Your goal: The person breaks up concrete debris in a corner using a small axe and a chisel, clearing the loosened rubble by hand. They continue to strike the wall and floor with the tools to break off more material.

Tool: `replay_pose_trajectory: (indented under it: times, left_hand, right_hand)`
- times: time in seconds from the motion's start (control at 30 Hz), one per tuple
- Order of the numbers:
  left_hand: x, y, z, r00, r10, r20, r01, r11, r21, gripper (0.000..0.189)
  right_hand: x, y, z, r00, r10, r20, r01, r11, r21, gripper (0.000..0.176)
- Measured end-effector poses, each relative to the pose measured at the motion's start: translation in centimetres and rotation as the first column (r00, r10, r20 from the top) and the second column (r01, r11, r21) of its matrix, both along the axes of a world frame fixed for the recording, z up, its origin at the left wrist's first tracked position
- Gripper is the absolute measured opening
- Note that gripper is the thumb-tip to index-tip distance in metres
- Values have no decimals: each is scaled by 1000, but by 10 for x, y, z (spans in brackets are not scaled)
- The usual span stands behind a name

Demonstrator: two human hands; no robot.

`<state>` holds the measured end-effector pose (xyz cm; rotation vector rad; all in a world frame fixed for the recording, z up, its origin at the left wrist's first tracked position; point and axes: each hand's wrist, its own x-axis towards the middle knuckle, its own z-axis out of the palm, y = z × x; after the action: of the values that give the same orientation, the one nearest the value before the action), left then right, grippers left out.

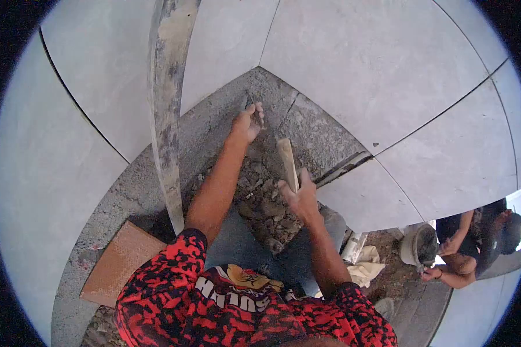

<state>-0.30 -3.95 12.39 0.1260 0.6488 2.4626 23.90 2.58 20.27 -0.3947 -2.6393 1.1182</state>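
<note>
Wooden bar [287,162], presumably stiff, best held at near end, clasped there by right hand [302,198]; left hand [248,124] beyond bar, grip unclear.

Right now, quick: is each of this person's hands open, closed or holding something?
Left hand: fingers curled, but whether it holds anything cannot be told.
Right hand: closed, holding a pale bar that looks wooden.

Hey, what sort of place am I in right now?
It looks like a building site, or perhaps a renovation: large pale tiles border rough bare concrete, broken rubble lies between your arms, and a bucket is beside another person.
</note>
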Motion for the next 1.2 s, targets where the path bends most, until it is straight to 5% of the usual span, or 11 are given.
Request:
replay_pose_trajectory:
  times: [0.17,0.23,0.27,0.3,0.43,0.63,0.7,0.8,0.9,1.03,1.2]
  left_hand:
    - [-17,-7,12,979,-134,152,109,981,159,19]
    - [-24,-8,16,971,-175,165,138,967,215,20]
    - [-23,-10,19,960,-184,209,135,964,231,20]
    - [-24,-11,20,948,-193,252,130,960,247,20]
    - [-26,-3,7,945,-144,292,70,965,252,20]
    - [-25,-7,22,939,-165,301,62,944,325,20]
    - [-19,-9,24,946,-142,291,63,963,264,19]
    - [-21,-5,18,946,-201,256,112,939,325,19]
    - [-19,-6,35,938,-63,340,-3,982,188,19]
    - [-17,-9,29,935,-130,331,23,952,306,22]
    - [-15,-9,11,969,-180,170,113,933,342,21]
  right_hand:
    - [-9,3,8,956,114,-269,-87,990,109,39]
    - [-18,7,-8,789,302,-535,-391,918,-59,36]
    - [-25,2,18,580,497,-645,-415,862,291,32]
    - [-34,3,16,577,501,-646,-419,860,292,32]
    - [-88,24,-34,995,68,-67,-40,934,355,26]
    - [-40,-16,35,766,470,-439,-239,842,484,28]
    - [-44,-10,27,760,584,-284,-340,730,593,31]
    - [-92,23,-28,988,145,-58,-96,854,511,29]
    - [-71,2,10,984,181,11,-161,848,505,28]
    - [-50,-11,26,619,543,-567,-323,834,447,26]
    - [-82,15,-5,990,140,31,-135,836,532,28]
